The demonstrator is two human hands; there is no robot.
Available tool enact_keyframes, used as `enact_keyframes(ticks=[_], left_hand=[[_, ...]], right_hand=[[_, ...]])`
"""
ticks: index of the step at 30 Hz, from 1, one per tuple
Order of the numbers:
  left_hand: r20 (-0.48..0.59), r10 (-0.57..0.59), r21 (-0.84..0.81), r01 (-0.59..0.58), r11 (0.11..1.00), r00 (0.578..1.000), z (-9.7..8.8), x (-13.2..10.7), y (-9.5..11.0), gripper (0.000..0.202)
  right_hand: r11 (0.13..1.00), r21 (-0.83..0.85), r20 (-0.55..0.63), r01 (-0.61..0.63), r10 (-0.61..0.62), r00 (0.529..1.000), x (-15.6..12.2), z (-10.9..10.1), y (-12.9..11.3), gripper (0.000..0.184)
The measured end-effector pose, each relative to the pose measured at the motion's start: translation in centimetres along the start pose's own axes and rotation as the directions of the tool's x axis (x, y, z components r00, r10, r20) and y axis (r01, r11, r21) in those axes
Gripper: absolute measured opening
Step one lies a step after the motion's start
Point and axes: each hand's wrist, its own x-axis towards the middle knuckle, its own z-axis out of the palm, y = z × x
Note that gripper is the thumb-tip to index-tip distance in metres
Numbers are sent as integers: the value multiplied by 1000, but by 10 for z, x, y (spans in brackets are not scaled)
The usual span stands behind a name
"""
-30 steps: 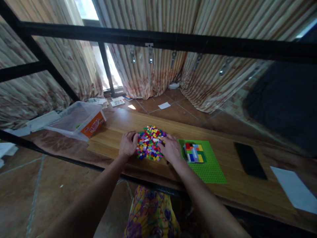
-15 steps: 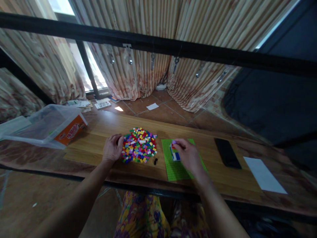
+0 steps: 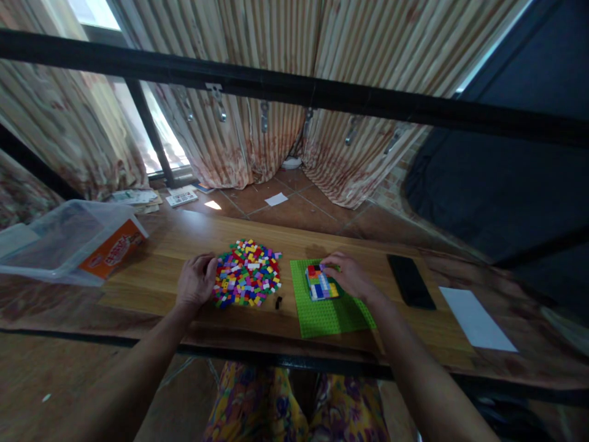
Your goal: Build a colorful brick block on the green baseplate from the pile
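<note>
A heap of small colourful toy bricks lies on the wooden board. My left hand rests at the heap's left edge, fingers loosely bent and holding nothing visible. On the green baseplate stands a low block built of red, blue, white and yellow bricks. My right hand reaches over the plate, thumb and finger pinched on a small purple brick at the block's far edge. The fingers partly hide that corner. Two tiny black pieces sit between heap and plate.
A clear plastic box with an orange label stands at the left. To the right lie a black phone and a white sheet of paper. A dark metal bar crosses beyond the table, before striped curtains.
My right hand has shifted back from the block, so more of its top shows; the purple brick is still at the fingertips. The left hand stays by the heap. The view has swung slightly right.
</note>
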Motion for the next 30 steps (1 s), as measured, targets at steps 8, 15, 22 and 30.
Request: enact_keyframes(ticks=[8, 15, 22, 30], left_hand=[[14, 2, 10, -2, 1000, 1000, 0, 0, 1, 40], [16, -4, 14, 3, 1000, 1000, 0, 0, 2, 39], [0, -9, 0, 9, 1000, 1000, 0, -2, 2, 40], [-4, -16, -26, 16, 1000, 1000, -1, -3, 6, 37]], right_hand=[[1000, -26, 102, 4, -1, 995, 8, -9, -1, 17], [999, -35, 265, 16, -6, 964, 23, -20, 0, 17], [997, -49, 332, 60, -41, 942, 26, -23, -3, 19], [1000, 20, 77, 9, -10, 997, 2, -19, -10, 24]])
